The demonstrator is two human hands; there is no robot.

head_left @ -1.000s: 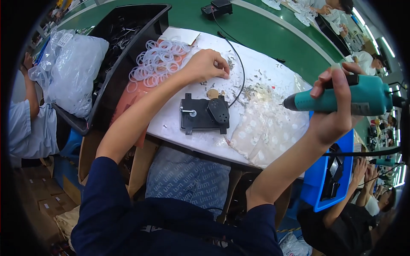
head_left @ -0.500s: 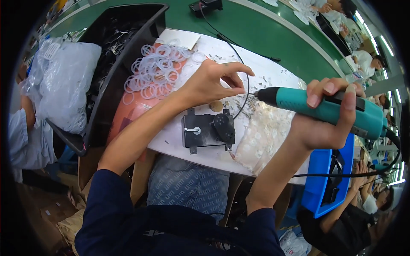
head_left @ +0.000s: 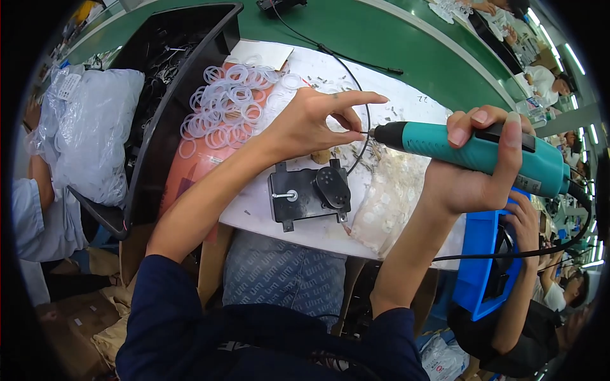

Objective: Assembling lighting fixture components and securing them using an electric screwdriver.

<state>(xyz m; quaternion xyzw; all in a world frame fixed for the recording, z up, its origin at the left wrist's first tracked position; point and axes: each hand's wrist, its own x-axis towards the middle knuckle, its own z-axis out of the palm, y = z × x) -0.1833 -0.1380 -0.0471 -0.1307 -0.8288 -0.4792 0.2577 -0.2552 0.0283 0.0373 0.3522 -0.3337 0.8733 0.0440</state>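
Note:
My right hand is wrapped round a teal electric screwdriver with a black nose, held level and pointing left. Its bit reaches my left hand, whose thumb and a curled finger meet at the bit's end while the index finger stretches out above. Whatever sits in that pinch is too small to name. Below my left hand, a black plastic box-shaped unit lies on the white work surface. It has corner tabs, a metal pin lying across its left side and a rounded raised part at right.
Translucent rings lie heaped on an orange sheet. Left stands a black bin with a plastic bag. Small metal pieces are strewn beside a pale bag. A co-worker's hand is at a blue tray. A black cable crosses behind.
The screwdriver has shifted slightly left, its bit now at my left fingertips. My left index finger has straightened outward. A co-worker's hand has come to the blue tray.

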